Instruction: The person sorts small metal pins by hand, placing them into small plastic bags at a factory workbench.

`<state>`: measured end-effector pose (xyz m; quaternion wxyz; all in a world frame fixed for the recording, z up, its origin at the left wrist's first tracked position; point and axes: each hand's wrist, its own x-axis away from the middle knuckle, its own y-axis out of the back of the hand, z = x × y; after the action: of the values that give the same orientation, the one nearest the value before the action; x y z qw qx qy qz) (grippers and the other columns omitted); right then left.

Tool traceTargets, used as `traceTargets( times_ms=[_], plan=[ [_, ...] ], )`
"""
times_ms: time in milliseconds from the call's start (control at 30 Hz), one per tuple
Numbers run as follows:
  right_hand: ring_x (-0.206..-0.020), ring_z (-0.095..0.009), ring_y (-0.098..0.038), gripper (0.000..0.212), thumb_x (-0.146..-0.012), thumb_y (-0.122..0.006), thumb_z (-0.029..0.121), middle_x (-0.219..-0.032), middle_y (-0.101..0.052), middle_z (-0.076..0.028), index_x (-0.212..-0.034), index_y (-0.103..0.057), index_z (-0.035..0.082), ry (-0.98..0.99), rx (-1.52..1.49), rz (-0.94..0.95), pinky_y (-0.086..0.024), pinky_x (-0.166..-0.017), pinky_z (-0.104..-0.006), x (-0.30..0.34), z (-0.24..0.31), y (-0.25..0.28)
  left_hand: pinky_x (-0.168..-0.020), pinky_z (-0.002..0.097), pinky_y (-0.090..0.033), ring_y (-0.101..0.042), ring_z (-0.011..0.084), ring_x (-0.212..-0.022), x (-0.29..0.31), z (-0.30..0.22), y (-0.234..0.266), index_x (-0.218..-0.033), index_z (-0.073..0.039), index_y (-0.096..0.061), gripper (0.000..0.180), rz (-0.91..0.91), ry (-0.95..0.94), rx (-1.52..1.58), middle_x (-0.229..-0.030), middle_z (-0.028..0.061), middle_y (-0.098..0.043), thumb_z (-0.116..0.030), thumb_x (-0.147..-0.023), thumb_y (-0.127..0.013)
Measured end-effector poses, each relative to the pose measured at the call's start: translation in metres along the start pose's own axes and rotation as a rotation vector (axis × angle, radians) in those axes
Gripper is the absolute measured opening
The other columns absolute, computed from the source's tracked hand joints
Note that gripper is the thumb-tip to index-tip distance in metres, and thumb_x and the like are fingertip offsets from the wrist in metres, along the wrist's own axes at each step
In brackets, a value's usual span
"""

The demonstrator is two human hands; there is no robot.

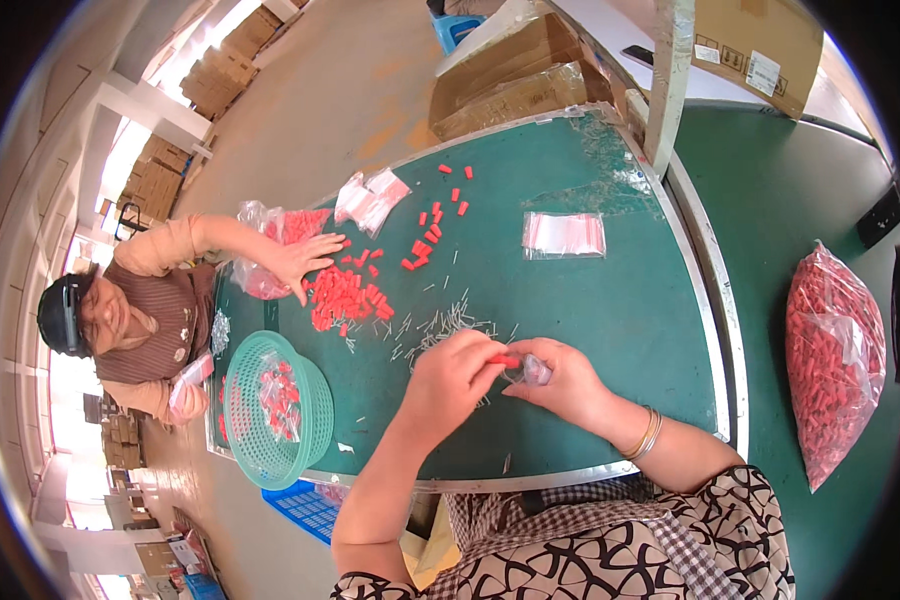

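My left hand (pixel 450 383) is closed in a pinch on a small red plastic plug (pixel 503 360). Close beside it, my right hand (pixel 570 388) grips a small clear plastic bag (pixel 536 371), whose contents I cannot make out. The plug is at the bag's near side; whether it is inside the opening is hidden by my fingers. Just beyond my left hand lies a loose scatter of thin pale pins (pixel 448 322). Farther left is a heap of red plugs (pixel 340 298), with a co-worker's hand (pixel 305 262) spread at its edge.
A green mesh basket (pixel 316 400) with filled bags stands at the table's left. Flat zip bags lie in stacks (pixel 564 236) (pixel 370 203). A large bag of red plugs (pixel 835 365) sits on the right-hand surface. An open carton (pixel 515 90) stands beyond the far edge.
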<state>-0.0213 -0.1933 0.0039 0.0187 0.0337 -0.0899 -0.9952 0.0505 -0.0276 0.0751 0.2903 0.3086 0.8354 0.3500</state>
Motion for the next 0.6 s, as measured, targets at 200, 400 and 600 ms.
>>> traceTargets(
  times_ms=[200, 400, 600],
  plan=[
    [-0.091, -0.023, -0.062, 0.043, -0.071, -0.078, 0.015, -0.095, -0.065, -0.008, -0.109, -0.062, 0.006, 0.029, 0.005, -0.019, -0.050, -0.081, -0.0330, 0.001, -0.003, -0.006, -0.064, 0.0328, -0.050, -0.061, 0.0253, -0.075, 0.010, -0.006, -0.005, -0.093, -0.002, -0.064, 0.016, -0.015, -0.002, -0.045, -0.088, 0.0098, -0.062, -0.004, -0.078, -0.066],
    [-0.090, -0.025, -0.063, 0.043, -0.072, -0.077, 0.016, -0.096, -0.065, -0.009, -0.111, -0.061, 0.005, 0.094, 0.083, -0.047, -0.050, -0.080, -0.0332, 0.003, -0.002, -0.004, -0.068, 0.0351, -0.051, -0.061, 0.0262, -0.082, 0.015, -0.010, -0.010, -0.092, -0.003, -0.064, 0.017, -0.058, -0.010, -0.079, -0.092, 0.0091, -0.061, -0.005, -0.076, -0.068],
    [-0.089, -0.025, -0.063, 0.043, -0.073, -0.076, 0.016, -0.096, -0.064, -0.009, -0.113, -0.060, 0.007, 0.143, 0.133, -0.090, -0.050, -0.077, -0.0337, 0.003, -0.001, -0.003, -0.064, 0.0311, -0.051, -0.062, 0.0222, -0.077, 0.024, -0.015, -0.033, -0.087, -0.001, -0.063, 0.010, -0.193, 0.129, 0.064, -0.087, 0.0092, -0.061, -0.004, -0.078, -0.068]
  ],
)
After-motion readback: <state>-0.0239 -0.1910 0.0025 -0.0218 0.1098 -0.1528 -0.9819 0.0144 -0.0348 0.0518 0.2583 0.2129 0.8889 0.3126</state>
